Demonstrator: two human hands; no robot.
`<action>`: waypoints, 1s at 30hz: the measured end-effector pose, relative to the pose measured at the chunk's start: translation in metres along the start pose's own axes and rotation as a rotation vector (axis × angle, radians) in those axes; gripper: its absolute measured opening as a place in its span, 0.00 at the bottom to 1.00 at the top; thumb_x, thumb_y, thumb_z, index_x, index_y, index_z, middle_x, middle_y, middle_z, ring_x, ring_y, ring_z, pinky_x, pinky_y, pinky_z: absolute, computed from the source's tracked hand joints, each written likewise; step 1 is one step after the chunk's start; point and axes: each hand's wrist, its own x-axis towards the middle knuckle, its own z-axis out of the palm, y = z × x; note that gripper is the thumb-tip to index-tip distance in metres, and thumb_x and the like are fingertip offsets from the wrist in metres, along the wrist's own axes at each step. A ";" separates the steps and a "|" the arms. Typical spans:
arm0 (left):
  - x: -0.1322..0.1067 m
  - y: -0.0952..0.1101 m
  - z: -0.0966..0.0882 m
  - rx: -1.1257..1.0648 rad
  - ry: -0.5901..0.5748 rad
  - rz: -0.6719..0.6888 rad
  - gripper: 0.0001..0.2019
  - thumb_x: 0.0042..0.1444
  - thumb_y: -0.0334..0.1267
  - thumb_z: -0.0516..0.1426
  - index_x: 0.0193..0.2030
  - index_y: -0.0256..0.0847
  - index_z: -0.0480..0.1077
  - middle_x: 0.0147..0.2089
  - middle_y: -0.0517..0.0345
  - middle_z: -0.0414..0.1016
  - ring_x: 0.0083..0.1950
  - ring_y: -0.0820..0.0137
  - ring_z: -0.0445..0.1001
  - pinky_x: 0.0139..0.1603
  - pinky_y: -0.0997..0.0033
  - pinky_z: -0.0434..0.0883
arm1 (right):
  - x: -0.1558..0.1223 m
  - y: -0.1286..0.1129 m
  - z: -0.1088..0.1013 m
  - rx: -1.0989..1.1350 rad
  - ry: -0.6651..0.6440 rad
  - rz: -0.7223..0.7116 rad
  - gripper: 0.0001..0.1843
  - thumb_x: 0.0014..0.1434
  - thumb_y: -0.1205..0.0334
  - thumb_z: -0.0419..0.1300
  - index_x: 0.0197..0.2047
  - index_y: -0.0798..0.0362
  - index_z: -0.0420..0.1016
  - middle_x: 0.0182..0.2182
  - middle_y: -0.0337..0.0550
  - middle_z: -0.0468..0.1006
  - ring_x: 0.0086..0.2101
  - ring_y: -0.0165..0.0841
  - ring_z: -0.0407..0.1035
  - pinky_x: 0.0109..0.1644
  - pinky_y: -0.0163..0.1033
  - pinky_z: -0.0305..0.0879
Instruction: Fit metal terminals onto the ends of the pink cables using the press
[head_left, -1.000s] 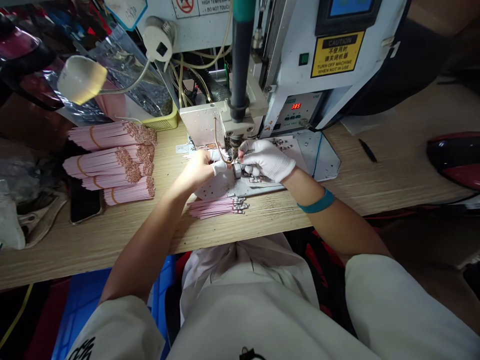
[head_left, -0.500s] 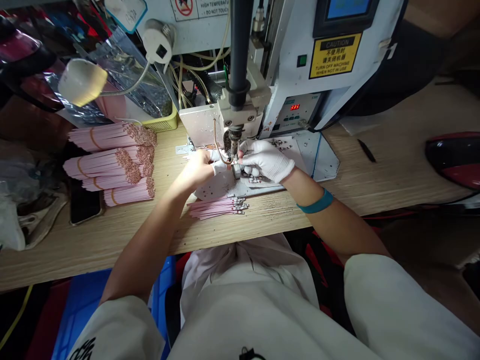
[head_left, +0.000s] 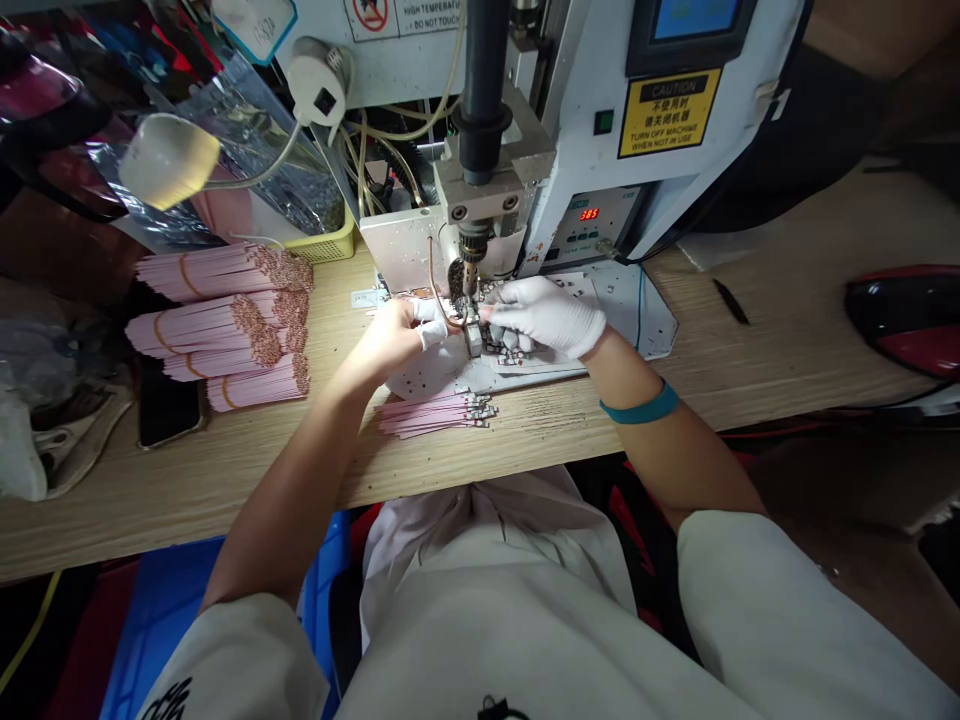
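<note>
At the metal block (head_left: 473, 338) under the soldering machine's tip (head_left: 470, 278), my two hands meet from either side. My left hand (head_left: 401, 338), with white covers on some fingers, pinches at the block's left; what lies between its fingertips is too small to make out. My right hand (head_left: 549, 316), in a white glove, has its fingers curled and pinched at the block's right, their contents hidden. Small metal-and-white parts (head_left: 512, 357) lie on a pad beneath it. Pink wires with small parts on their ends (head_left: 435, 414) lie in front of the machine's base.
Banded bundles of pink wires (head_left: 217, 330) are stacked at left beside a phone (head_left: 169, 405). A lit lamp (head_left: 169, 160) and yellow basket (head_left: 330, 240) stand behind. A thin tube (head_left: 433, 270) curves close to my left fingers. A black pointed piece (head_left: 730, 300) lies at right.
The machine's head and tip have risen away from the block. My right hand has shifted slightly right, while my left hand has hardly moved.
</note>
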 end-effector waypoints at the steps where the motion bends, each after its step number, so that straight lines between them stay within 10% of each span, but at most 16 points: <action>1: 0.000 0.000 0.001 -0.003 0.001 -0.008 0.09 0.46 0.40 0.62 0.28 0.36 0.76 0.29 0.57 0.75 0.30 0.72 0.68 0.31 0.74 0.62 | 0.000 0.000 0.003 -0.005 -0.010 -0.008 0.09 0.62 0.66 0.63 0.30 0.56 0.71 0.18 0.38 0.70 0.12 0.23 0.60 0.09 0.28 0.54; 30: 0.007 -0.002 0.004 -0.198 -0.017 -0.117 0.10 0.39 0.39 0.63 0.28 0.35 0.77 0.22 0.63 0.66 0.23 0.79 0.55 0.24 0.75 0.50 | 0.001 0.002 0.010 0.108 -0.063 0.045 0.07 0.62 0.72 0.59 0.31 0.57 0.70 0.15 0.34 0.68 0.11 0.20 0.55 0.08 0.25 0.47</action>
